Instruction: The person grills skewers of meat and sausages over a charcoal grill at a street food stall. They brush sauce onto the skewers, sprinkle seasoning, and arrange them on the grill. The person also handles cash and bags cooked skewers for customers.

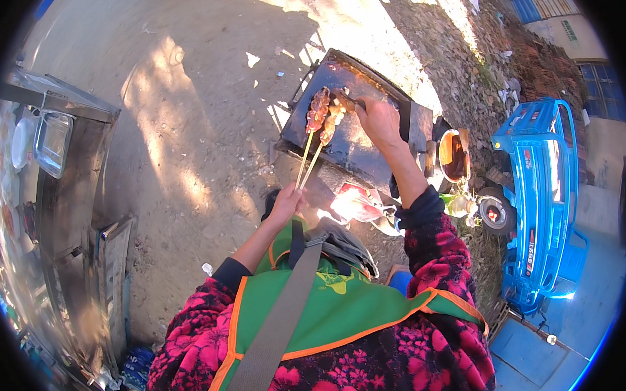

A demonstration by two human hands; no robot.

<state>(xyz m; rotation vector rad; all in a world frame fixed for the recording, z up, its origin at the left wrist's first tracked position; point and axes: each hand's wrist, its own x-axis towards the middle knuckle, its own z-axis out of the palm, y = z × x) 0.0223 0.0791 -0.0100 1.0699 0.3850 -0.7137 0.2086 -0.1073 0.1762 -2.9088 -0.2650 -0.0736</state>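
My left hand (286, 204) is closed on the lower ends of two wooden skewers (308, 161). Pieces of reddish meat (317, 111) are threaded on the left skewer, and paler, browned pieces (332, 124) on the right one. The food end of both lies over a dark, greasy metal griddle (368, 140). My right hand (377, 117) grips a small dark tool, whose tip touches or hovers at the upper part of the right skewer's food; its kind is unclear. The contact between food and griddle cannot be made out.
Right of the griddle stand a bowl of reddish-brown sauce (452, 155) and a plastic bottle (459, 205). A red and white package (355, 201) lies near its front edge. A blue cargo tricycle (538, 200) is farther right. A wooden stand (72, 185) with a metal tray (53, 143) is at left.
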